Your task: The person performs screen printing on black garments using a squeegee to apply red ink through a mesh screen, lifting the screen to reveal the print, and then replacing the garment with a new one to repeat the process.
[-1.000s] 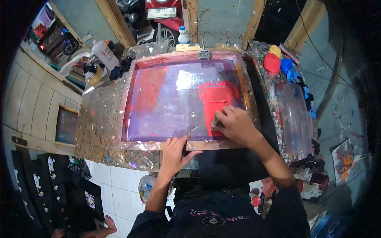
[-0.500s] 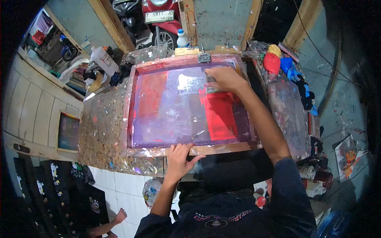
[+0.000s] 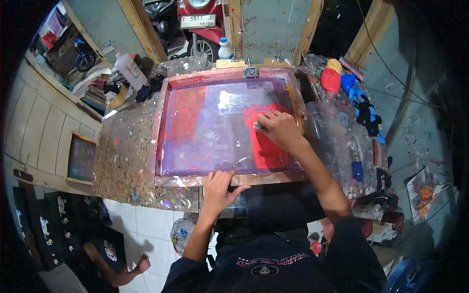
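Observation:
A wooden screen printing frame (image 3: 172, 181) lies on the paint-stained table, its purplish mesh (image 3: 193, 152) facing up. Bright red ink (image 3: 268, 155) covers a patch on the mesh's right half. My right hand (image 3: 282, 130) is closed over that patch, gripping a squeegee; only the squeegee's greyish end (image 3: 258, 126) shows past my fingers, and the rest is hidden. At the middle of the frame's near rail, my left hand (image 3: 219, 190) holds on, fingers over the wood and thumb stretched to the right. A metal hinge clamp (image 3: 250, 72) grips the far rail.
White bottles (image 3: 131, 72) and a tape roll (image 3: 116, 97) stand at the far left of the table (image 3: 124, 146). Red (image 3: 330, 80) and blue bundles lie along the right side. Beyond the table is a red motorbike (image 3: 218, 34). Another person's foot (image 3: 142, 264) shows lower left.
My right hand has drawn the squeegee nearer to me, from the far end of the red patch to its middle. My left hand stays on the near rail. The view has shifted slightly.

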Motion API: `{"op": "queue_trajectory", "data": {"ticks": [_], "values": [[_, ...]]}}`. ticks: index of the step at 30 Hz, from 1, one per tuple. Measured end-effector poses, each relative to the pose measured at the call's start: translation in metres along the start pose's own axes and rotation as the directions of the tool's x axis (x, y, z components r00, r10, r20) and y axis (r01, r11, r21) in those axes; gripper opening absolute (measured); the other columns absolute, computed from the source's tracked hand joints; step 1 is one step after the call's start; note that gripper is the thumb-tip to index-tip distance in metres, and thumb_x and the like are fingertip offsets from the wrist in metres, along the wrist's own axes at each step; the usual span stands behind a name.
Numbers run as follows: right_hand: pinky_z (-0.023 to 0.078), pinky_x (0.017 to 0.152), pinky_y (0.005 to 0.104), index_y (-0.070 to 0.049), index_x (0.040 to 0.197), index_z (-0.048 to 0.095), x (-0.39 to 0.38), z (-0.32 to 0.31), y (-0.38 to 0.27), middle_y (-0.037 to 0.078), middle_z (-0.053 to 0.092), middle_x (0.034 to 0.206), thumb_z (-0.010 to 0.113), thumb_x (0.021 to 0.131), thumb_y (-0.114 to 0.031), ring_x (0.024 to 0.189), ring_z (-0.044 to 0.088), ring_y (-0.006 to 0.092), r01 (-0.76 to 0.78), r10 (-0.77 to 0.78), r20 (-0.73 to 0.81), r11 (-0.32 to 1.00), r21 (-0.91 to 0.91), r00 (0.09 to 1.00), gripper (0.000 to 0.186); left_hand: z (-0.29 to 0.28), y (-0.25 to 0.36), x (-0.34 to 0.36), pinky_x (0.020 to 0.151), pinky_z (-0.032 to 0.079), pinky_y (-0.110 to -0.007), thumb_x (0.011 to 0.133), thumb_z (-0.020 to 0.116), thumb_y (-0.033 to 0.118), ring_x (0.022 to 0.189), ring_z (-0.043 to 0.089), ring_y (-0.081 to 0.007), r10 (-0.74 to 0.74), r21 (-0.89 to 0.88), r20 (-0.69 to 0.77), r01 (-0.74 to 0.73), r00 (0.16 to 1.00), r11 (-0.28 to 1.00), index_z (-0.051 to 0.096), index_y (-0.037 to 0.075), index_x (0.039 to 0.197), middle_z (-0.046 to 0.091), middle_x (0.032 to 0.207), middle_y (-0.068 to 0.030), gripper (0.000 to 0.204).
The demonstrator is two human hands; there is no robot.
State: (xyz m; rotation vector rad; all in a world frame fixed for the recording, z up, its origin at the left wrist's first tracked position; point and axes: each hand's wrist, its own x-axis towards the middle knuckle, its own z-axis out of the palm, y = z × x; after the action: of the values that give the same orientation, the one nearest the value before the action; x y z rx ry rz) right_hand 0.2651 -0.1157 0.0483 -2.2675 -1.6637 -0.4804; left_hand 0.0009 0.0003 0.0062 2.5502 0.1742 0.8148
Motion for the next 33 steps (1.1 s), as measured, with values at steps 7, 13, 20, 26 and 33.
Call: {"op": "queue_trajectory", "data": {"ticks": [7,13,20,26,33], "values": [[0.053,0.071,0.0437,-0.011,0.103,0.063,-0.058,-0.036,-0.067,0.007,0.064,0.092,0.069,0.091,-0.031,0.087,0.066,0.0274,-0.061,0.063,0.06,0.998,-0.025,0.996,0.024,-0.001,-0.005,-0.006,0.075,0.044,-0.039,0.072,0.088,0.037,0.083,0.06,-0.0262,0.021,0.0,-0.002,-0.021,1.0,1.0,0.068,0.003,0.109,0.066,0.091,-0.0079,0.054],[0.048,0.085,0.0448,-0.006,0.114,0.061,-0.091,-0.062,-0.1,0.013,0.059,0.107,0.072,0.089,-0.034,0.104,0.06,0.0307,-0.088,0.09,0.031,0.995,-0.041,0.996,0.039,-0.017,0.006,0.009,0.074,0.045,-0.038,0.075,0.086,0.038,0.082,0.061,-0.0265,0.069,0.001,-0.034,-0.069,0.997,0.998,0.068,0.003,0.11,0.065,0.09,-0.0086,0.052],[0.048,0.083,0.0463,-0.005,0.12,0.056,-0.045,-0.127,-0.098,0.015,0.059,0.107,0.084,0.071,-0.051,0.101,0.06,0.0337,0.013,-0.015,-0.022,0.993,-0.116,1.0,0.072,-0.071,0.023,0.072,0.072,0.046,-0.038,0.078,0.086,0.042,0.077,0.061,-0.028,0.147,0.066,-0.134,-0.139,0.98,0.988,0.067,0.003,0.118,0.063,0.084,-0.0098,0.059],[0.055,0.073,0.0482,-0.005,0.098,0.059,0.061,-0.201,-0.035,0.015,0.063,0.09,0.086,0.064,-0.057,0.084,0.066,0.0365,0.061,-0.098,-0.232,0.985,-0.161,0.968,0.068,-0.121,0.07,0.171,0.08,0.049,-0.039,0.081,0.083,0.036,0.091,0.064,-0.0307,0.502,0.575,-0.422,-0.205,0.755,0.792,0.065,0.005,0.119,0.067,0.096,-0.0128,0.053],[0.053,0.097,0.0462,0.004,0.13,0.059,0.154,-0.262,0.006,0.027,0.067,0.124,0.086,0.062,-0.054,0.114,0.067,0.0415,0.008,-0.036,-0.105,0.967,-0.256,0.994,0.093,0.065,-0.048,0.215,0.093,0.046,-0.05,0.089,0.074,0.036,0.115,0.06,-0.0341,0.13,0.036,-0.144,-0.126,0.981,0.991,0.063,0.001,0.115,0.067,0.116,-0.0206,0.045]]}}
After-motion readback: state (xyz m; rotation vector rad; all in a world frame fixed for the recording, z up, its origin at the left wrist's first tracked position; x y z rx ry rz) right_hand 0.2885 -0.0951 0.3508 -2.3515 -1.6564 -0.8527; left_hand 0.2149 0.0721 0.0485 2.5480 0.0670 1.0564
